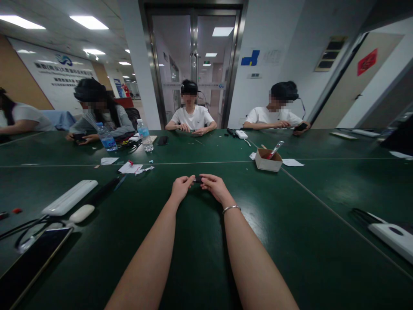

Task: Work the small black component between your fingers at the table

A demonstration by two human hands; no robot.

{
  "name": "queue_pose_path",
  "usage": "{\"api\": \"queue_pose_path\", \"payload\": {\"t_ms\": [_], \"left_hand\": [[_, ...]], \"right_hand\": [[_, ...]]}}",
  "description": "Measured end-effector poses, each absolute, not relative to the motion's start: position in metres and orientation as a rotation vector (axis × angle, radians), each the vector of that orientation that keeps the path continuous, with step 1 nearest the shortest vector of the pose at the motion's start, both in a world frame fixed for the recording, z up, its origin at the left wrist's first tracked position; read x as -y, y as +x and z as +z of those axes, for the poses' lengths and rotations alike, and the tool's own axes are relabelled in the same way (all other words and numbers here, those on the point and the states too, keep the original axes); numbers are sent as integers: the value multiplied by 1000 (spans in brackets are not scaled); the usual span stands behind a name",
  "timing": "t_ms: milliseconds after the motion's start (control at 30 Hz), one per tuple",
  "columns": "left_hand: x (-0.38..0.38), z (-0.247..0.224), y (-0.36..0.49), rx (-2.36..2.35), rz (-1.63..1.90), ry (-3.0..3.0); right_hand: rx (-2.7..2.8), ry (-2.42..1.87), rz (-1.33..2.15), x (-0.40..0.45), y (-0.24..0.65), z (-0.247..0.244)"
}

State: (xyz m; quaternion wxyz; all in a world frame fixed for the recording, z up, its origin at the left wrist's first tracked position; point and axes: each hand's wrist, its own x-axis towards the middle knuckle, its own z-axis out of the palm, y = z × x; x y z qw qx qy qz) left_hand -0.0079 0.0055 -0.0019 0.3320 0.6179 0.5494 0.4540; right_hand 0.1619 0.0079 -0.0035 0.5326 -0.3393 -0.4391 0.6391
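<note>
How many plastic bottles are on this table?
2. Both stand on the far left part of the table: one bottle by the person in grey, the second bottle just right of it. Others may be hidden behind things.

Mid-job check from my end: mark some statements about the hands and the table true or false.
1. The left hand and right hand pinch a small dark piece between them. True.
2. The bracelet is on the left wrist. False: it is on the right wrist.
3. The phone lies to the left of both forearms. True.
4. The box has nothing in it. False: a slim tool leans out of it.
5. The two bottles lie on their sides. False: both stand upright.
</note>
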Motion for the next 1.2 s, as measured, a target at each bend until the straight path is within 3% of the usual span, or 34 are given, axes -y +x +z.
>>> {"api": "queue_pose_path", "payload": {"t_ms": [800,1200], "left_hand": [[-1,-1,-7,-1502,1166,1583],[-5,-5,-5,-1118,1333,1674]], "right_hand": [[1093,-775,1535,-4,160,1],[978,-844,1509,-9,161,-4]]}}
